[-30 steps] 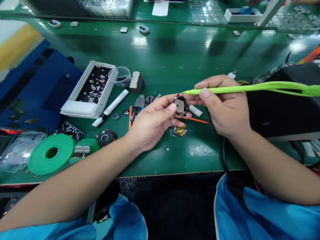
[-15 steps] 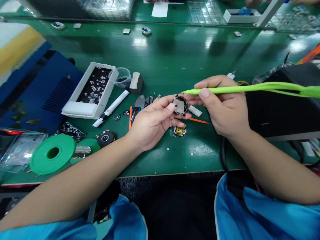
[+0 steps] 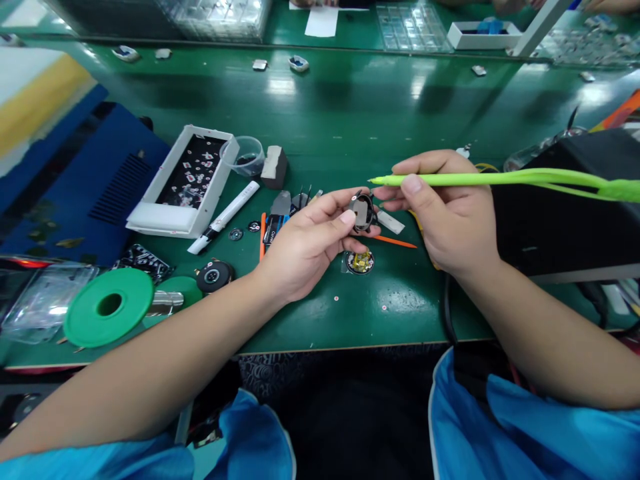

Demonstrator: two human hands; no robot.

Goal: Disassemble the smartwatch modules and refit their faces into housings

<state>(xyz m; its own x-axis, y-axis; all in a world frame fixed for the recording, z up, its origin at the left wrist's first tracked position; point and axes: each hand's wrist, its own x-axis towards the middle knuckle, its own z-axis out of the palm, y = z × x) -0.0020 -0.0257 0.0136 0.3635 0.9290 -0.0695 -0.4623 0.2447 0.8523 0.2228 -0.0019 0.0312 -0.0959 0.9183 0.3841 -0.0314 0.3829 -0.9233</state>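
Note:
My left hand point(image 3: 315, 240) is closed on a round dark watch case point(image 3: 362, 212), tilted, its open side showing a grey piece inside. The thumb presses on the rim. My right hand point(image 3: 445, 207) grips a long, slim lime-green tool point(image 3: 465, 179) with a fine dark tip, held level. Its tip is just above the watch case, apart from it; the back end leaves the picture on the right. Below the left fingers, a round watch module point(image 3: 359, 262) with yellow flex lies on the bench.
On the left are a white tray point(image 3: 140, 217) of small parts, a clear cup point(image 3: 249, 155), a white marker point(image 3: 225, 217), a green spool point(image 3: 109, 307) and a blue box point(image 3: 125, 180). An orange stick point(image 3: 395, 241) lies behind the hands. A black box point(image 3: 570, 207) stands at right.
The watch case has turned to a steeper tilt in my left hand. The green tool's tip has lifted slightly away from its rim. My right hand has barely moved.

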